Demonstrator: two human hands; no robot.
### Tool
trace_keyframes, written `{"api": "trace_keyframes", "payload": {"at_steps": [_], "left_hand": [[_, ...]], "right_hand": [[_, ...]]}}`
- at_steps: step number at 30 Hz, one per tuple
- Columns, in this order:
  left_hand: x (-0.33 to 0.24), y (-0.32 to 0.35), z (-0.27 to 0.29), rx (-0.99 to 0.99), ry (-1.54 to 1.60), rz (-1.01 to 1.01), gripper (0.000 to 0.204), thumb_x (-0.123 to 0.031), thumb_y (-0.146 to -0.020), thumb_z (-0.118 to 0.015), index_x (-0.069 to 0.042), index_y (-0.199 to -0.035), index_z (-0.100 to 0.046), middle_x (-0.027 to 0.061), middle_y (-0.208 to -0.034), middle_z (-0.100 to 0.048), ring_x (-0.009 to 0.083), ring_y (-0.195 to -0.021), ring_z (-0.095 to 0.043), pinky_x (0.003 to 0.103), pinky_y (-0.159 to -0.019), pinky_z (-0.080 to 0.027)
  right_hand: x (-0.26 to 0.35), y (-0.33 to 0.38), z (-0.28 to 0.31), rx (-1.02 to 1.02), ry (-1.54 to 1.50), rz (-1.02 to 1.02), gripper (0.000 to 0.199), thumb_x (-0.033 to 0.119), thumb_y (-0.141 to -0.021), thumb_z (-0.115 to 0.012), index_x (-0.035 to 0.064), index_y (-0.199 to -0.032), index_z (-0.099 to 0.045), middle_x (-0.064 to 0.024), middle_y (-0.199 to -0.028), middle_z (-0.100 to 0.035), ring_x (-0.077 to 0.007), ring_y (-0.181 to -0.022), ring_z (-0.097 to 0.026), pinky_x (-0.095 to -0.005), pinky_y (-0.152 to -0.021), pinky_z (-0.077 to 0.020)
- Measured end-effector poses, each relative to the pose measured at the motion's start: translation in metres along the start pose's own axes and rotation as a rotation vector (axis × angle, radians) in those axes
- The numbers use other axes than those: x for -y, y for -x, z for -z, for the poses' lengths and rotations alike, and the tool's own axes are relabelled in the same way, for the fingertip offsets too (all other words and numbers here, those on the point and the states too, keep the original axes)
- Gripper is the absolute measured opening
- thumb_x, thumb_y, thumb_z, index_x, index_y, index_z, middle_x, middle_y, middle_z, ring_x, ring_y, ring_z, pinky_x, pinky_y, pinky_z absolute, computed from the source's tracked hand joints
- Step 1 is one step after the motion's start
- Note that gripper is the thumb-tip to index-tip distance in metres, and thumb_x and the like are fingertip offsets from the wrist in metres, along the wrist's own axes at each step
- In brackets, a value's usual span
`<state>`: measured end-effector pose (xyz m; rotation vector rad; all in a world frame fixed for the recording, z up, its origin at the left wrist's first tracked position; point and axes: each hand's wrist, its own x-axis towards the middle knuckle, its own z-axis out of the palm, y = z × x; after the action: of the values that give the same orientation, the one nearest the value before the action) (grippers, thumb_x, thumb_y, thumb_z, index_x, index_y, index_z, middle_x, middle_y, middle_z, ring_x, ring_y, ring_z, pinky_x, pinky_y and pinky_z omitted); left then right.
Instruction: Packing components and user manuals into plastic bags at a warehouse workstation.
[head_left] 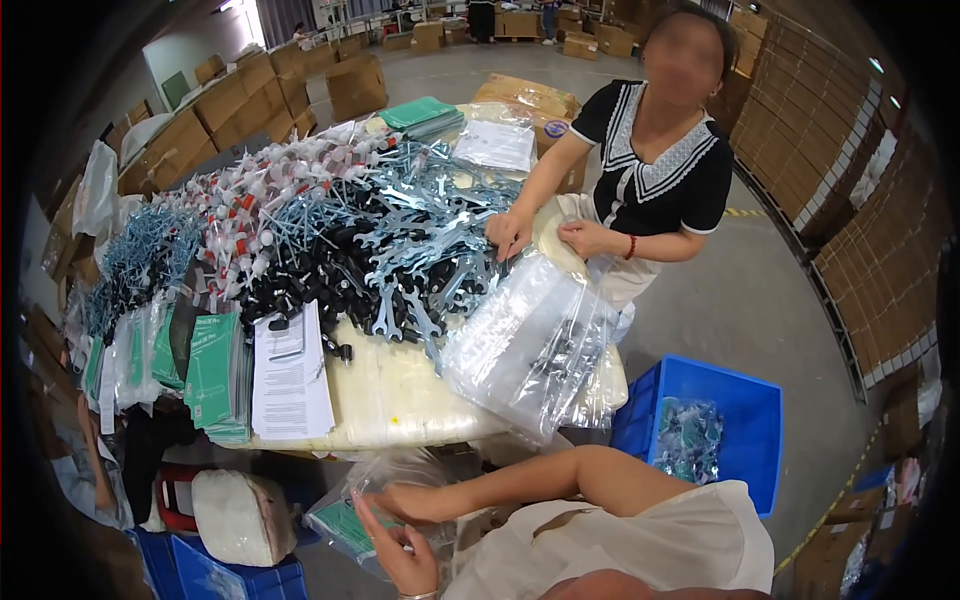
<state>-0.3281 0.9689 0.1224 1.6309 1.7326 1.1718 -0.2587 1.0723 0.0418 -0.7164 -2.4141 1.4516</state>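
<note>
A clear plastic bag (335, 522) with a green booklet inside is low in front of me, below the table edge. My right hand (420, 503) reaches across from the right, its fingers closed at the bag's edge; the fingertips are partly hidden. My left hand (400, 555), with a bracelet at the wrist, is beside the bag with thumb and fingers apart. Above on the table (390, 400) lie a stack of printed white sheets (290, 385) and green booklets (215, 370). Flat clear bags (520, 345) overhang the table's near right corner.
Heaped wrenches (420, 220), black parts (310, 270), bolts (140, 255) and small white-capped bottles (245, 200) cover the table. A co-worker (650, 160) stands at the far right side. A blue crate (750, 430) with filled bags is on the right; a padded stool (240, 515) is left.
</note>
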Motion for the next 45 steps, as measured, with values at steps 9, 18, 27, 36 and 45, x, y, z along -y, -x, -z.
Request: {"api": "trace_keyframes", "payload": {"at_steps": [9, 18, 27, 36, 45], "left_hand": [[0.023, -0.014, 0.018, -0.086, 0.023, 0.069, 0.068, 0.006, -0.075, -0.04, -0.001, -0.139, -0.019, 0.0187, -0.145, -0.021, 0.0225, -0.103, -0.051, 0.022, -0.056, -0.042], [0.027, -0.03, 0.02, -0.123, 0.072, 0.123, 0.067, 0.007, -0.075, -0.042, 0.0, -0.138, -0.022, 0.0196, -0.143, -0.025, 0.0207, -0.101, -0.052, 0.022, -0.056, -0.043], [0.029, -0.035, 0.01, -0.065, -0.02, 0.064, 0.068, 0.006, -0.074, -0.044, -0.001, -0.138, -0.022, 0.0196, -0.142, -0.027, 0.0284, -0.098, -0.055, 0.025, -0.058, -0.047], [0.031, -0.038, 0.01, -0.082, -0.078, 0.071, 0.069, 0.009, -0.074, -0.043, -0.004, -0.139, -0.024, 0.0179, -0.141, -0.03, 0.0166, -0.069, -0.051, 0.025, -0.058, -0.043], [0.043, -0.051, 0.011, -0.096, -0.125, -0.025, 0.065, 0.003, -0.075, -0.046, 0.001, -0.136, -0.024, 0.0209, -0.141, -0.029, 0.0272, -0.075, -0.059, 0.029, -0.058, -0.047]], "right_hand": [[0.014, 0.044, 0.015, -0.27, 0.021, 0.255, 0.047, 0.011, -0.083, -0.053, -0.0038, -0.124, -0.037, -0.0208, -0.102, -0.054, -0.0376, -0.093, -0.054, -0.0411, -0.08, -0.0437], [0.024, 0.11, 0.156, -0.347, 0.04, -0.01, 0.02, 0.008, -0.083, -0.057, 0.0028, -0.102, -0.058, -0.012, -0.09, -0.061, -0.0223, -0.078, -0.061, -0.0324, -0.071, -0.0488], [-0.051, 0.065, 0.282, -0.495, 1.199, 0.017, 0.013, 0.009, -0.07, -0.055, 0.005, -0.08, -0.061, -0.0094, -0.081, -0.057, -0.0271, -0.084, -0.054, -0.0367, -0.07, -0.0446], [-0.05, 0.052, 0.307, -0.215, 1.27, 0.051, 0.009, 0.009, -0.068, -0.058, 0.0042, -0.075, -0.057, -0.0093, -0.081, -0.055, -0.0258, -0.084, -0.055, -0.0357, -0.072, -0.0437], [-0.012, -0.003, 0.328, -0.562, 0.564, 0.01, 0.013, 0.005, -0.079, -0.046, 0.0017, -0.091, -0.043, -0.02, -0.079, -0.054, -0.0387, -0.076, -0.054, -0.0455, -0.065, -0.0417]]}}
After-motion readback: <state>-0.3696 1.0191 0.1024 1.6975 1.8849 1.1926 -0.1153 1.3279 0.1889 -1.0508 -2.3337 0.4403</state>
